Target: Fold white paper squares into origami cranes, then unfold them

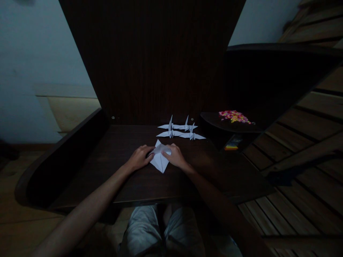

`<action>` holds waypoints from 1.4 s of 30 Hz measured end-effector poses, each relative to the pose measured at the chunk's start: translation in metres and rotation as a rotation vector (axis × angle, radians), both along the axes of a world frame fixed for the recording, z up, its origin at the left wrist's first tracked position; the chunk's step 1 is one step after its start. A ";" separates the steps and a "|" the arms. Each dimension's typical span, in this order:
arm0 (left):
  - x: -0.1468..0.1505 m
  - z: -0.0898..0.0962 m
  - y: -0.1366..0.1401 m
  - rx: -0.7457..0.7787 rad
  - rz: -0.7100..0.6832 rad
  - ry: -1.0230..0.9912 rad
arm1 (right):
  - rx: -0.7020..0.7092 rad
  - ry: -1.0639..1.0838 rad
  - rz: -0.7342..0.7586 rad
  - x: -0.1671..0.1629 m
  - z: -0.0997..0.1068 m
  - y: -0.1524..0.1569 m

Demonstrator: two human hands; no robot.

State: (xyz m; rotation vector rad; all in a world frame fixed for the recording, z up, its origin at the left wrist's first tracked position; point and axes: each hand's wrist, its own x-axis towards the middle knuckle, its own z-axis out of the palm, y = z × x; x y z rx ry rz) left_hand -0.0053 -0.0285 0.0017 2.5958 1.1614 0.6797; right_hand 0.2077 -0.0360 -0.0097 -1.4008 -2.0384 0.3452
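Left hand (140, 156) has the folded paper (162, 165) by its nine o'clock side, over the worktop (112, 153), and the right hand (176, 156) grips three o'clock. Paper birds (171, 134) sit close by at one, colourful bits (233, 116) on a shelf (211, 117) at two.

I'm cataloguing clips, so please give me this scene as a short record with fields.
Left hand: touching the left side of the paper
Right hand: touching its right side
Paper: white, creased, partly folded, on the desk
Cranes: white, folded, beyond the paper
Shelf: colourful pieces, heaped
Light: dim
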 end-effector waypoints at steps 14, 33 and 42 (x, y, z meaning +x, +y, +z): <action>-0.010 0.009 0.001 -0.151 -0.084 -0.049 | -0.113 0.103 -0.101 0.003 0.004 0.004; -0.009 -0.002 0.003 -0.146 -0.186 -0.129 | -0.187 0.195 -0.116 0.008 0.011 0.002; -0.003 0.000 0.000 -0.128 -0.157 -0.126 | -0.119 0.112 -0.158 0.004 0.007 0.001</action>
